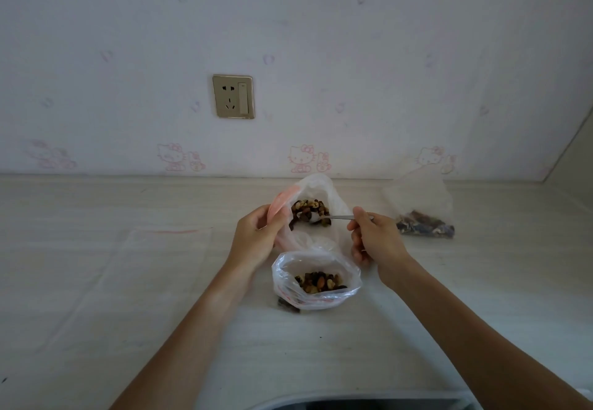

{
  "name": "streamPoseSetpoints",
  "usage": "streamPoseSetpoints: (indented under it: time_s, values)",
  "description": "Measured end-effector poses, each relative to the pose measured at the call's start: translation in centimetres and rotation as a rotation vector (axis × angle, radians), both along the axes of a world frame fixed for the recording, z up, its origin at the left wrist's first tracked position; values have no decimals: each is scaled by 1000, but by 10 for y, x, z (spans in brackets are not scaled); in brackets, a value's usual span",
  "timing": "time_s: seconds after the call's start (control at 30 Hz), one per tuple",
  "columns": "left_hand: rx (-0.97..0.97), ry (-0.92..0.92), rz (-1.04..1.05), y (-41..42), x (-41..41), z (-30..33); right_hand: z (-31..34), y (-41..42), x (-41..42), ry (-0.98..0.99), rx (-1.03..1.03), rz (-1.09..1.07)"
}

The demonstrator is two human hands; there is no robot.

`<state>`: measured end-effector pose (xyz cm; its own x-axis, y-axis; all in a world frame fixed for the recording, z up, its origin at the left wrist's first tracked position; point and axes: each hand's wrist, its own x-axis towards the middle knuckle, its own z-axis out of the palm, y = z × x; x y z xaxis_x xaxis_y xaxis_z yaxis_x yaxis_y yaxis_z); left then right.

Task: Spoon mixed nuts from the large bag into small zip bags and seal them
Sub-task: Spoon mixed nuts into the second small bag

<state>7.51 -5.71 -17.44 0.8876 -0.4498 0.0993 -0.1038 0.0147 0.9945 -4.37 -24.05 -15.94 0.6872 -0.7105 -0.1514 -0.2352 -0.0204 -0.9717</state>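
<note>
— Nearest to us, what stands on the counter [96, 281]?
— One open small bag [316, 281] with nuts inside.
— And the large bag [309, 207]?
— Just behind the small bag. My left hand [256, 236] pinches its rim, fingers curled.
— The right grip?
— My right hand [372, 236] is closed around a spoon [333, 217]; its bowl is inside the large bag. Another bag [423, 214] lies to the right of the large bag.
</note>
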Motion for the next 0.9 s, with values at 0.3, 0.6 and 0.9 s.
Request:
streamPoseSetpoints:
  time_s: [0.3,0.6,0.9]
  values:
    - [178,-81,138,13,6,3,39,-10,-35,-191,17,-2]
    - [353,-262,203,41,-22,16,49,3,-93,-223,38,130]
    - [464,-261,-36,53,-49,15,33,22,-108,-186,-209,314]
